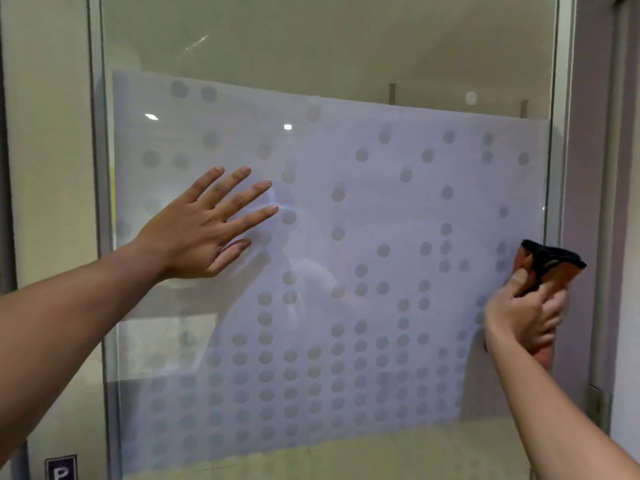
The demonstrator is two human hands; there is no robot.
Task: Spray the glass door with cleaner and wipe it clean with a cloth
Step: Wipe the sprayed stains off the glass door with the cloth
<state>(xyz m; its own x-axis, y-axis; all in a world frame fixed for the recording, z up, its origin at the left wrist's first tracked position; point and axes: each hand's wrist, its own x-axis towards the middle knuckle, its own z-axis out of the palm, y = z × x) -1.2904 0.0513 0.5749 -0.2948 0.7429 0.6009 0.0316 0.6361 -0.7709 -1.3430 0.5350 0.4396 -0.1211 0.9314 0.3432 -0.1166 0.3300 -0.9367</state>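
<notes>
The glass door (346, 57) fills the view, with a frosted film of grey dots (381, 209) across its middle and lower part. My left hand (204, 226) lies flat against the glass at the left, fingers spread and straight. My right hand (523, 317) grips a bunched orange and black cloth (547, 266) against the glass near the door's right edge. No spray bottle is in view.
A metal frame (95, 168) runs down the left side of the door and another (562, 168) down the right. A hinge or fitting (597, 401) sits on the right post. A small sign with a letter P (61, 467) shows at bottom left.
</notes>
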